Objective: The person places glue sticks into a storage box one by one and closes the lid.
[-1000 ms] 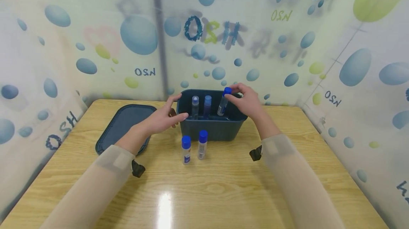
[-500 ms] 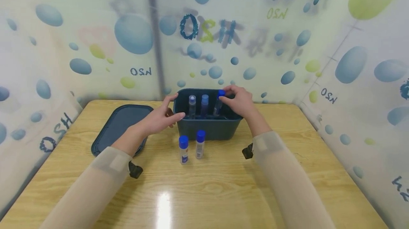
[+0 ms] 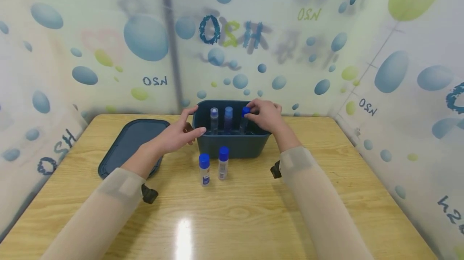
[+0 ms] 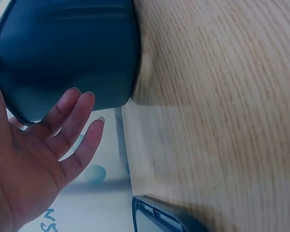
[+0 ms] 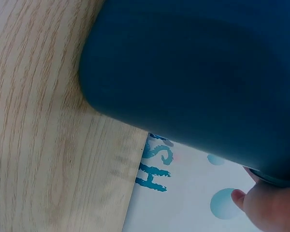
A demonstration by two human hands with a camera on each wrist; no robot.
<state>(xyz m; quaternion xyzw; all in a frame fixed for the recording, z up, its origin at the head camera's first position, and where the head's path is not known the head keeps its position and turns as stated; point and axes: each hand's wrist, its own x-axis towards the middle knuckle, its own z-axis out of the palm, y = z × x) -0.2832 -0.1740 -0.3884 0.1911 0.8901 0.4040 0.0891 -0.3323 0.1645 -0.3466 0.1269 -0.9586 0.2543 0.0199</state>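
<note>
A dark blue plastic bin [image 3: 232, 147] stands near the back of the table. My right hand [image 3: 268, 117] reaches over its right side and pinches the blue cap of a glue stick [image 3: 246, 111], held upright inside. To its left stand another blue-capped glue stick [image 3: 228, 118] and one with a paler top [image 3: 214, 119]. My left hand [image 3: 175, 135] is at the bin's left end, thumb and forefinger at the rim, the other fingers loosely extended below in the left wrist view. Two glue sticks, one left [image 3: 204, 169] and one right [image 3: 223, 164], stand in front of the bin.
A dark blue lid [image 3: 132, 143] lies on the wooden table [image 3: 224, 219] left of the bin, partly behind my left forearm. A patterned curtain [image 3: 290, 30] hangs close behind the table's back edge and along both sides.
My right hand has moved left and lowered the glue stick deeper into the bin, from tilted to upright. The left hand keeps its place at the rim. The head view has shifted slightly.
</note>
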